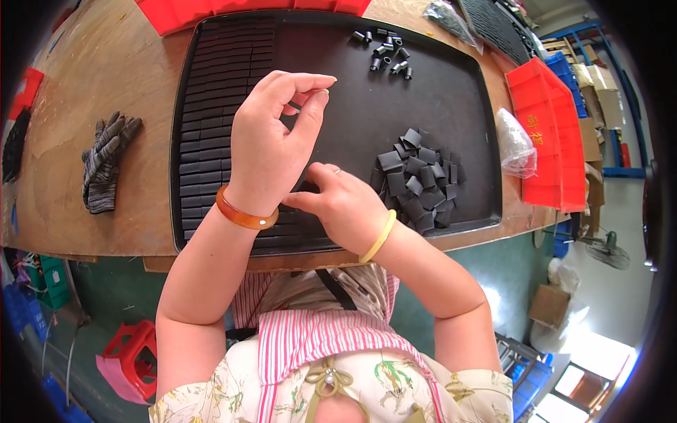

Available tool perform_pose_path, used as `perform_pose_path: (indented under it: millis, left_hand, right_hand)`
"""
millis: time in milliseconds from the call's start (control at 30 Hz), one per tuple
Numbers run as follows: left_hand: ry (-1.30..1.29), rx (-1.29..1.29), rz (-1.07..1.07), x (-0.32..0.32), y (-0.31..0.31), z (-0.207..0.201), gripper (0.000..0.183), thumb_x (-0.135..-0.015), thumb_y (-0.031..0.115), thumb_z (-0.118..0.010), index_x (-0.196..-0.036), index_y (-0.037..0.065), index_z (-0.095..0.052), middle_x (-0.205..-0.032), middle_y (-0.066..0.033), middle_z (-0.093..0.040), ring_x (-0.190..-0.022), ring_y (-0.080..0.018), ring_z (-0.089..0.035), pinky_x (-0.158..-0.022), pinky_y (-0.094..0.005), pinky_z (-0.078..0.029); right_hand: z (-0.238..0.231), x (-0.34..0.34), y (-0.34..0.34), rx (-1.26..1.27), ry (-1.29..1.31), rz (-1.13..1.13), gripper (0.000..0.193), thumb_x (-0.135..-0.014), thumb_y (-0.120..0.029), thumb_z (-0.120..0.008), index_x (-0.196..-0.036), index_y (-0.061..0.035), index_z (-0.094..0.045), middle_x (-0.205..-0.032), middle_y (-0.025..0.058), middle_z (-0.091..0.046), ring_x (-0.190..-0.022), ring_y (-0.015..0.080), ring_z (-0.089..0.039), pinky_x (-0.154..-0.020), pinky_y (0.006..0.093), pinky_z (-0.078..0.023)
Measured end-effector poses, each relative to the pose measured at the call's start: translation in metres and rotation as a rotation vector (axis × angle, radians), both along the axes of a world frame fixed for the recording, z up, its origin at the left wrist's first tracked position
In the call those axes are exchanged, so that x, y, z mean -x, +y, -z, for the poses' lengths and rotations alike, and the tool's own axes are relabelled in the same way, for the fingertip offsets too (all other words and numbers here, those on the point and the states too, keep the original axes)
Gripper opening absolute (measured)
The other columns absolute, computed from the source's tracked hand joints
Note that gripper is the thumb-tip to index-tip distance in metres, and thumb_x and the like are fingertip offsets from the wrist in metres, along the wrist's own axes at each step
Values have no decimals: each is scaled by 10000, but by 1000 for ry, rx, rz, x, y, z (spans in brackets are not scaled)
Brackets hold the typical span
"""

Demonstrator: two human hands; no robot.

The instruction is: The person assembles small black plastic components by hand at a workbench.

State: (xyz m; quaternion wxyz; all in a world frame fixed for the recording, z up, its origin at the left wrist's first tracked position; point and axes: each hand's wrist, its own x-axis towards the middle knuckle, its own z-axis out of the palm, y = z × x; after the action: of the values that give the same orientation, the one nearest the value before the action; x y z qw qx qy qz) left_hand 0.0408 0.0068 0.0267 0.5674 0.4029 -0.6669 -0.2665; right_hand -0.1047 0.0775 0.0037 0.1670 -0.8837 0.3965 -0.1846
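My left hand (276,127) is raised over the left-middle of a black tray (338,127). Its fingers curve toward the thumb, a small gap separates the tips, and I see nothing between them. Lower and to the right, my right hand (343,206) hovers near the tray's front with thumb and forefinger apart; no piece shows there, though black on black is hard to make out. Rows of flat black pieces (204,137) line the tray's left side, partly hidden by my left arm. Right of my right hand lies a loose heap of flat black sleeves (421,176).
Several short black tubes (386,49) stand or lie at the tray's far side. A striped grey glove (107,162) rests on the wooden table (56,162) at left. Red bins (553,134) and a clear plastic bag (515,144) border the tray's right. A red stool (134,352) stands below.
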Motion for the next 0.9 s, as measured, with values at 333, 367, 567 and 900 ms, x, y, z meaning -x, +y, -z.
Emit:
perform_pose_path:
  millis: [333,367,567,900]
  left_hand:
    - [-3,-14,26,1,1,-3,155,-840,12,-660,-975,65,-714,-855,-49,-664,-748,-182,-622,-657,-278,-481]
    - [0,-11,25,1,2,-3,155,-840,12,-660,-975,65,-714,-855,-49,-664,-748,-182,-622,-657,-278,-481]
    - [-361,178,272,14,16,2,384,-743,-24,-713,-1112,79,-683,-1047,-58,-652,-931,-253,-622,-862,-379,-500]
    - [-416,159,217,20,21,3,339,-707,75,-789,-1033,86,-695,-1011,-46,-662,-892,-240,-627,-807,-361,-505]
  right_hand:
    - [-15,3,-10,-302,-413,338,240,-820,-46,-695,-1050,-54,-627,-904,109,-641,-812,300,-650,-758,361,-535]
    - [-18,13,-12,-283,-474,420,266,-835,-64,-743,-1039,-19,-578,-879,108,-673,-805,233,-681,-735,305,-542]
    - [-28,57,-28,-547,-971,549,433,-840,-36,-742,-1208,-7,-515,-844,38,-658,-779,64,-614,-690,195,-482]
    - [-40,65,-32,-468,-675,357,525,-849,-38,-735,-1310,-31,-484,-834,21,-627,-728,56,-571,-661,211,-471]
